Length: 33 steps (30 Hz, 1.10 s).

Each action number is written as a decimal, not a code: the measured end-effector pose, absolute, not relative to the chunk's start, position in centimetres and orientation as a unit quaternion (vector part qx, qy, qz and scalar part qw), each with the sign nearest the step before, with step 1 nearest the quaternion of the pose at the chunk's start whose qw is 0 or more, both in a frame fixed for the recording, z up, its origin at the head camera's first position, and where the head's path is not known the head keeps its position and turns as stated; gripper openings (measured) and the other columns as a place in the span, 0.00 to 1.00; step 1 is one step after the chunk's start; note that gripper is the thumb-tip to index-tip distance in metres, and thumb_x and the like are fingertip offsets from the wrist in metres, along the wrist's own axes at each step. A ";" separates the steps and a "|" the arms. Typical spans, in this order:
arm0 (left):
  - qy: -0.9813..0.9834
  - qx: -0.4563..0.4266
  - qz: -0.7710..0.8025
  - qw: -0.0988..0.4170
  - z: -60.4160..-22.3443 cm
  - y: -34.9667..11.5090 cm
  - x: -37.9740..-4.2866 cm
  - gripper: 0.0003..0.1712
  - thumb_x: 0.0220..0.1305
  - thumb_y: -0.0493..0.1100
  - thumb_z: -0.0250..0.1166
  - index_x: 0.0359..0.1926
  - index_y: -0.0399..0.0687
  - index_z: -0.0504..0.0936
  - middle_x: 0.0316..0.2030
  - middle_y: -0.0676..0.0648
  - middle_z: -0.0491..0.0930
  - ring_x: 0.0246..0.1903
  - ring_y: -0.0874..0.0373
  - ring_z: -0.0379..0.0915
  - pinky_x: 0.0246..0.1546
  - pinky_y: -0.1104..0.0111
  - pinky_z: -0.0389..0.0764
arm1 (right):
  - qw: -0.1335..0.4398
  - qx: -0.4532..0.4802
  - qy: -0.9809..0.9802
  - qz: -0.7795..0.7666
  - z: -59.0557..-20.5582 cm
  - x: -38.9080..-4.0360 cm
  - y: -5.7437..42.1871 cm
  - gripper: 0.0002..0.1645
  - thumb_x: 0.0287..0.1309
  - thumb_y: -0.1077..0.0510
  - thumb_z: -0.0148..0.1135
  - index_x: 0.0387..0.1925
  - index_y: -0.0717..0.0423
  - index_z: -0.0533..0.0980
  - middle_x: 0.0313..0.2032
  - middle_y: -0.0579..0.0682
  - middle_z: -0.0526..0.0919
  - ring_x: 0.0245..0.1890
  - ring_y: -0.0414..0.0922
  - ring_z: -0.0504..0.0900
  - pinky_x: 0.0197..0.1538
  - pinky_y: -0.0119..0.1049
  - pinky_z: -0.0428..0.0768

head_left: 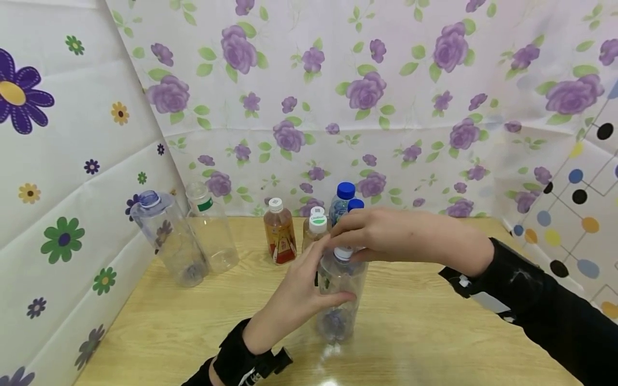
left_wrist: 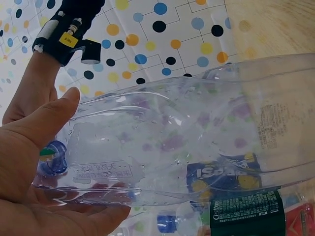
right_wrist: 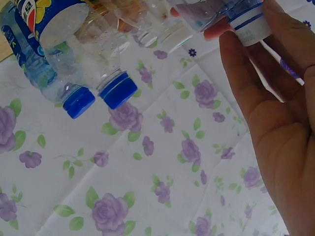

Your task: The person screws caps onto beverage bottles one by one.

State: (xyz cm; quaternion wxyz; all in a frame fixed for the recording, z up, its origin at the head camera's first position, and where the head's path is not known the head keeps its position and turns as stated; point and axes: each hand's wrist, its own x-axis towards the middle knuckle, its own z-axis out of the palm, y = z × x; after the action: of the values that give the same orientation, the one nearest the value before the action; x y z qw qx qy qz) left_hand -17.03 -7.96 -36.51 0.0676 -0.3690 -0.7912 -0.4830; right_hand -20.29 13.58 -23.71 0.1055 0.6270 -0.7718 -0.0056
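A large clear plastic bottle [head_left: 340, 289] stands upright on the table, right of the middle. My left hand [head_left: 299, 281] grips its upper body, thumb on the near side; the left wrist view shows fingers along the opposite side of the bottle [left_wrist: 162, 132]. Over the bottle's top, my right hand [head_left: 381, 233] pinches the white bottle cap [right_wrist: 252, 27] between thumb and fingers. A blue ring shows beneath the cap in the right wrist view. My hands partly cover the bottle's neck and some bottles behind.
Just behind stand blue-capped bottles [head_left: 345, 194] and a bottle with a white-green cap [head_left: 317, 222]. An amber drink bottle [head_left: 280, 233] is left of them. Two clear bottles, one capless-looking [head_left: 212, 230] and one blue-necked [head_left: 169, 236], stand far left. Flowered cloth [head_left: 299, 107] hangs behind.
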 end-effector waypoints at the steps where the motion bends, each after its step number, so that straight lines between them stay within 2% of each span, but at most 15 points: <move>1: -0.792 -0.368 -0.483 0.069 -36.5 -8.0 -17.0 0.60 0.58 0.50 0.77 0.81 0.68 0.46 0.76 0.57 0.56 0.74 0.60 0.56 0.72 0.66 0.67 | 0.100 0.633 -0.768 0.000 -23.7 -20.5 13.7 0.24 0.58 0.62 0.74 0.57 0.59 0.81 0.52 0.53 0.82 0.50 0.48 0.83 0.48 0.32 0.86; 5: -0.794 -0.367 -0.479 0.071 -36.7 -8.0 -17.0 0.61 0.58 0.49 0.77 0.81 0.67 0.44 0.77 0.55 0.56 0.74 0.59 0.56 0.72 0.65 0.66 | 0.085 0.654 -0.752 0.027 -23.7 -21.1 14.2 0.25 0.58 0.67 0.72 0.58 0.60 0.81 0.55 0.54 0.82 0.53 0.50 0.83 0.51 0.33 0.86; 11: -0.800 -0.363 -0.471 0.078 -36.8 -8.0 -17.1 0.61 0.56 0.48 0.79 0.81 0.62 0.48 0.75 0.51 0.60 0.73 0.55 0.60 0.70 0.60 0.71 | 0.082 0.665 -0.740 0.057 -24.0 -21.6 14.4 0.24 0.59 0.69 0.71 0.58 0.59 0.81 0.53 0.53 0.83 0.51 0.48 0.83 0.49 0.30 0.86; 16: -0.807 -0.358 -0.463 0.077 -36.8 -8.0 -17.1 0.60 0.57 0.49 0.78 0.81 0.62 0.47 0.76 0.53 0.58 0.73 0.57 0.59 0.71 0.63 0.69 | 0.080 0.662 -0.743 0.061 -24.1 -21.8 14.3 0.25 0.56 0.71 0.73 0.56 0.59 0.82 0.52 0.52 0.84 0.50 0.48 0.82 0.47 0.30 0.86; 19: -0.809 -0.355 -0.462 0.075 -36.8 -8.0 -17.0 0.60 0.57 0.50 0.77 0.81 0.63 0.47 0.76 0.53 0.58 0.73 0.57 0.58 0.70 0.64 0.69 | 0.080 0.659 -0.745 0.057 -24.0 -21.8 14.3 0.25 0.55 0.70 0.73 0.56 0.59 0.82 0.51 0.52 0.84 0.49 0.47 0.82 0.47 0.30 0.86; 24: -0.811 -0.351 -0.462 0.077 -36.7 -8.0 -17.0 0.61 0.54 0.48 0.80 0.81 0.59 0.50 0.75 0.51 0.61 0.72 0.54 0.62 0.68 0.58 0.74 | 0.085 0.651 -0.752 0.055 -24.1 -21.6 14.2 0.23 0.57 0.67 0.73 0.55 0.58 0.82 0.50 0.51 0.83 0.47 0.46 0.82 0.45 0.29 0.85; 27: -0.812 -0.351 -0.460 0.079 -36.7 -8.0 -17.0 0.61 0.54 0.48 0.80 0.81 0.59 0.50 0.74 0.51 0.61 0.72 0.54 0.62 0.68 0.59 0.73 | 0.088 0.643 -0.759 0.053 -24.1 -21.4 14.2 0.22 0.59 0.65 0.72 0.55 0.57 0.82 0.49 0.51 0.83 0.47 0.45 0.82 0.44 0.29 0.85; 33: -0.812 -0.352 -0.462 0.066 -36.6 -8.0 -16.8 0.61 0.57 0.51 0.77 0.81 0.67 0.46 0.76 0.55 0.57 0.73 0.58 0.58 0.70 0.65 0.69 | 0.069 0.635 -0.768 0.052 -23.7 -21.1 14.3 0.22 0.61 0.65 0.71 0.57 0.57 0.81 0.53 0.52 0.82 0.51 0.48 0.82 0.47 0.31 0.86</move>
State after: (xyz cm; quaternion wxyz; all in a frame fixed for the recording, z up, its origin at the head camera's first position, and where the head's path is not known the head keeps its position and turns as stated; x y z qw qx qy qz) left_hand -16.84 -7.98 -36.56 0.0657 -0.3517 -0.8117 -0.4617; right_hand -21.08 14.33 -23.75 0.0685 0.6349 -0.7678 0.0515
